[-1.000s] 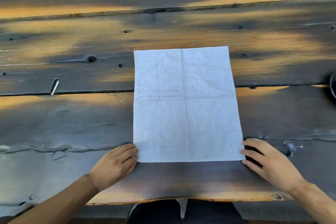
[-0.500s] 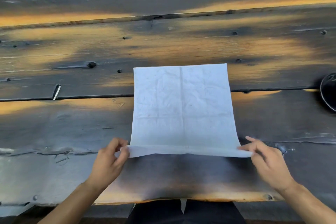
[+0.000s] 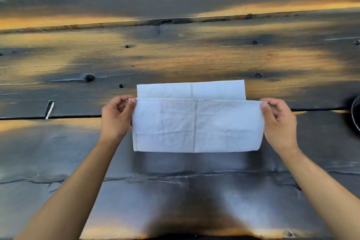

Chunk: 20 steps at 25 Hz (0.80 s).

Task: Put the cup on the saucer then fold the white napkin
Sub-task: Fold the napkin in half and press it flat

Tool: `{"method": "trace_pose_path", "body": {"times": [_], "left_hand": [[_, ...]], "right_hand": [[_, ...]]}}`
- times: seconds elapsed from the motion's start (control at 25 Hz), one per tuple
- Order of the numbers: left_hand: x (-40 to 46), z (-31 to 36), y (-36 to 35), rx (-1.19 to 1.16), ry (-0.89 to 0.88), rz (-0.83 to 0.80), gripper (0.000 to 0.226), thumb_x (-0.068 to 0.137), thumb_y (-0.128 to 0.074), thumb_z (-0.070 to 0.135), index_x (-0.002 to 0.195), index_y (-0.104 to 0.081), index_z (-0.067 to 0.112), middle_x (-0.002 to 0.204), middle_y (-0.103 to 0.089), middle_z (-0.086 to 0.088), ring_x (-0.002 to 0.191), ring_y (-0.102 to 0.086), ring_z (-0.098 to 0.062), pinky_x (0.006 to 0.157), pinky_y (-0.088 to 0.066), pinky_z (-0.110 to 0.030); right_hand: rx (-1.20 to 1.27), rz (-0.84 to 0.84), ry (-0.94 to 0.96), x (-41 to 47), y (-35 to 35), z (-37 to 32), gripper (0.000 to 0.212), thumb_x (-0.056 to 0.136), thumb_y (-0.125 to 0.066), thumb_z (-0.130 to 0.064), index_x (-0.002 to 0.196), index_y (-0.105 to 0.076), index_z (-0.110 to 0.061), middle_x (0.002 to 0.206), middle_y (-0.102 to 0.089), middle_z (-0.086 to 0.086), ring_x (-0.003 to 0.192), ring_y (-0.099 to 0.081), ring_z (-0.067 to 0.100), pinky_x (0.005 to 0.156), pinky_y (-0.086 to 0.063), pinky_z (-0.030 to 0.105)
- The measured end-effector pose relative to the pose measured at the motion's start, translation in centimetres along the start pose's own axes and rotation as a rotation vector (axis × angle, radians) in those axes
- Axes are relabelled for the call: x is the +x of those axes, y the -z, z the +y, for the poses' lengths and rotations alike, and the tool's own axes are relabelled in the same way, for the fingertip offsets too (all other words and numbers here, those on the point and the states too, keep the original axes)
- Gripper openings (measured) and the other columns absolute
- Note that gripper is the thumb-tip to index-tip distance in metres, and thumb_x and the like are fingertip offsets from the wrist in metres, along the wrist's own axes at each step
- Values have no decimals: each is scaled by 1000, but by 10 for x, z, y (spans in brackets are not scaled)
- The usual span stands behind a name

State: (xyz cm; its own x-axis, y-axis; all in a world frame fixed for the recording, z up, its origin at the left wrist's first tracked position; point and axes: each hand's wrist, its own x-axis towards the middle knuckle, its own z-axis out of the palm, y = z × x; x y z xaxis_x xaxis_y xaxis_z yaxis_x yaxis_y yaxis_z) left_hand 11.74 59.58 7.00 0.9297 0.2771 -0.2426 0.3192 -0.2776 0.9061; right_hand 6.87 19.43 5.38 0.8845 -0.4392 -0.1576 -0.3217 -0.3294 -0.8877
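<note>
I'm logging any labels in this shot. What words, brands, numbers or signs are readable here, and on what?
None: no readable text anywhere.
white napkin: plain cloth, only creases and hem stitching, pinched by the left hand and right hand.
wooden table: only knots, cracks and grain.

White napkin (image 3: 197, 124), charred black-and-amber wooden table (image 3: 175, 54)
</note>
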Motion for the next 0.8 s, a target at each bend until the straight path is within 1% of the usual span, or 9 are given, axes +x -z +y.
{"method": "trace_pose_path", "body": {"times": [0.08, 0.2, 0.28, 0.36, 0.44, 0.52, 0.6, 0.68, 0.8], "left_hand": [[19, -1, -6, 6, 13, 10, 13, 97, -64, 19, 88, -70, 27, 69, -72, 18, 56, -60, 6, 47, -46, -11], [42, -12, -12, 36, 53, 21, 10, 97, -65, 23, 89, -71, 27, 68, -71, 15, 54, -58, 2, 44, -45, -18], [55, -24, -15, 71, 102, 34, 8, 96, -66, 27, 92, -72, 25, 70, -71, 9, 56, -57, -5, 49, -47, -26], [66, -34, -18, 138, 124, 46, 10, 95, -66, 32, 95, -72, 24, 78, -72, 2, 62, -58, -10, 56, -48, -32], [77, -42, -21, 219, 112, 44, 12, 94, -65, 36, 97, -70, 26, 83, -73, -4, 64, -59, -8, 60, -49, -32], [86, -46, -23, 296, 87, 38, 15, 94, -63, 41, 97, -68, 26, 79, -72, -3, 62, -58, -8, 62, -49, -32], [93, -50, -26, 361, 75, 29, 18, 95, -60, 44, 98, -66, 26, 74, -69, 1, 62, -60, -15, 62, -48, -33], [97, -53, -29, 406, 70, 42, 19, 94, -60, 45, 98, -65, 27, 72, -68, 6, 64, -62, -16, 61, -48, -33], [98, -54, -33, 475, 53, 58, 18, 95, -59, 44, 98, -63, 27, 68, -66, 10, 64, -62, -14, 60, -46, -32]], "right_hand": [[16, -1, -21, 20, -11, -2, 12, 98, -57, -30, 96, -66, -38, 77, -73, -23, 71, -64, -8, 63, -45, 6], [10, -13, -47, 44, -25, -1, 13, 98, -58, -30, 95, -65, -40, 74, -73, -24, 69, -63, -7, 63, -47, 8], [0, -25, -58, 59, -35, 2, 12, 98, -59, -29, 96, -66, -38, 76, -73, -24, 72, -65, -7, 65, -48, 8], [-34, -36, -51, 72, -46, 7, 10, 99, -59, -27, 98, -66, -34, 79, -73, -23, 74, -65, -10, 65, -46, 5], [-72, -38, -49, 83, -54, 11, 9, 98, -59, -25, 102, -66, -29, 85, -69, -26, 77, -64, -15, 66, -43, 1], [-116, -39, -50, 91, -60, 15, 11, 99, -58, -24, 105, -67, -27, 88, -67, -28, 80, -63, -18, 69, -42, -1], [-159, -40, -58, 97, -64, 20, 15, 98, -57, -25, 108, -68, -25, 89, -67, -27, 82, -63, -17, 71, -42, -1], [-218, -21, -63, 99, -67, 24, 16, 98, -57, -28, 109, -69, -25, 86, -67, -24, 83, -65, -8, 74, -44, 5], [-320, -7, -75, 97, -70, 29, 21, 99, -55, -34, 112, -68, -24, 87, -71, -11, 89, -67, 12, 81, -48, 25]]}}
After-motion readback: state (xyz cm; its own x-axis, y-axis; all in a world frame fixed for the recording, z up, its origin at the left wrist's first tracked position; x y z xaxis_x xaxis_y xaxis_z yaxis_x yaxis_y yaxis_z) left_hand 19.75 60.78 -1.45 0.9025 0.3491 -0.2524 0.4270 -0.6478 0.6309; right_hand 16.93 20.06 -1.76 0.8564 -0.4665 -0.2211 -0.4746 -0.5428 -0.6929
